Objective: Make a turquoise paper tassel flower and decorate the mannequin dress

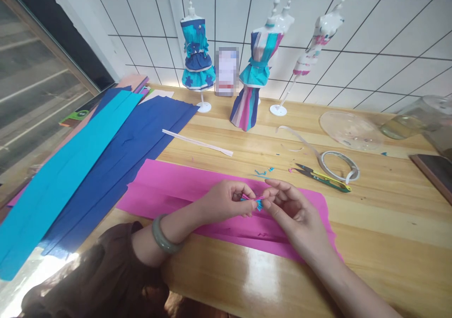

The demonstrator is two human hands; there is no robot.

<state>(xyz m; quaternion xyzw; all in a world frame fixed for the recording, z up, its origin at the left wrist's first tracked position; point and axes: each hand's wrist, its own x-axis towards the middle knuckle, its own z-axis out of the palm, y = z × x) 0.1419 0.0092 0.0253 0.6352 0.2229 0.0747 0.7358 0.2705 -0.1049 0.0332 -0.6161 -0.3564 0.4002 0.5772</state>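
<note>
Between my two hands is a small pink and blue paper bow (259,204), gathered at its middle. My left hand (235,199), with a bangle on the wrist, pinches its left side between thumb and fingers. The thumb and index finger of my right hand (291,210) close on its right side, the other fingers loosely curled. Both hands are above a sheet of pink crepe paper (169,186) spread on the wooden table. Just beyond the fingers lie small blue paper scraps (262,172). Yellow and green thread snips (323,178) rest to the right.
A roll of tape (339,165) lies behind the snips. Dressed miniature mannequins (197,54) and a phone (227,71) stand along the tiled wall. Blue crepe sheets (141,134) cover the left side. A pale paper strip (197,142), a clear plate (349,129) and a jar (406,120) lie farther back.
</note>
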